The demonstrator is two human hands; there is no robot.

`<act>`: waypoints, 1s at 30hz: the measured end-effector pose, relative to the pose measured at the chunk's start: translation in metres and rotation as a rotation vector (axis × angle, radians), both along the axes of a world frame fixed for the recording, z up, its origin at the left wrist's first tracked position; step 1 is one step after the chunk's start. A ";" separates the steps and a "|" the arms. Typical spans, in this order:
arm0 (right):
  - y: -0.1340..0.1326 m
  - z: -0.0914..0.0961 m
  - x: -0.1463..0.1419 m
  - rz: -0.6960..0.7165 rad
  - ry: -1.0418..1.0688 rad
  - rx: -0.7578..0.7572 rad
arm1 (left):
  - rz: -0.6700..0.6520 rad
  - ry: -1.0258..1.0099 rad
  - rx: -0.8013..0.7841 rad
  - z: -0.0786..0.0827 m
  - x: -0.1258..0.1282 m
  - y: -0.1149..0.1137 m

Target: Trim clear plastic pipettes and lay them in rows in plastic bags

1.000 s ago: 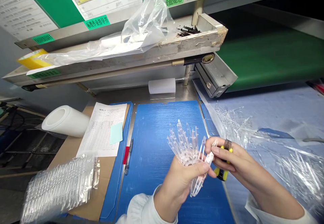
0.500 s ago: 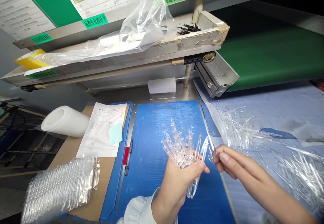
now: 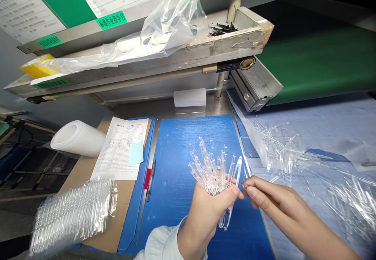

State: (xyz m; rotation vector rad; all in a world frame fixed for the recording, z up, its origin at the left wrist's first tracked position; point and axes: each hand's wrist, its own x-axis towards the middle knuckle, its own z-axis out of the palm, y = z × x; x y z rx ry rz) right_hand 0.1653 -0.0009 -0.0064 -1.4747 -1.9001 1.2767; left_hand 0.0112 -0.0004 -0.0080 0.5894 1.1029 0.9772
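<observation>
My left hand [image 3: 207,217] is closed around the base of a bunch of clear moulded plastic parts [image 3: 210,170] that fan upward over a blue mat. One long clear piece [image 3: 225,217] hangs below my fist. My right hand [image 3: 273,202] is just beside the bunch and pinches a slim brownish tool [image 3: 274,200] with a pointed tip. The tip is close to the clear parts, and I cannot tell whether it touches them.
The blue mat [image 3: 182,146] lies on a steel bench. To its left are a pen, a paper form on cardboard, a white roll and a bag of clear parts. Loose clear parts cover a pale blue sheet at right. A shelf holding a plastic bag runs overhead.
My right hand has let go of the yellow-and-black handled tool, which is out of view, and now pinches the slim tool. My left hand's grip is unchanged, and the view has shifted slightly.
</observation>
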 end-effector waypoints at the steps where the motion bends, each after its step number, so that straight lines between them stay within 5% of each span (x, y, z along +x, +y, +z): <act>1: 0.000 0.002 0.000 0.009 -0.005 0.013 | -0.002 -0.004 0.002 0.000 0.000 0.000; 24: 0.002 0.008 0.000 0.045 -0.026 0.095 | -0.091 0.114 0.104 0.000 -0.006 -0.004; 30: -0.004 -0.002 -0.004 -0.044 -0.030 0.153 | -0.126 0.225 0.166 0.004 -0.008 -0.002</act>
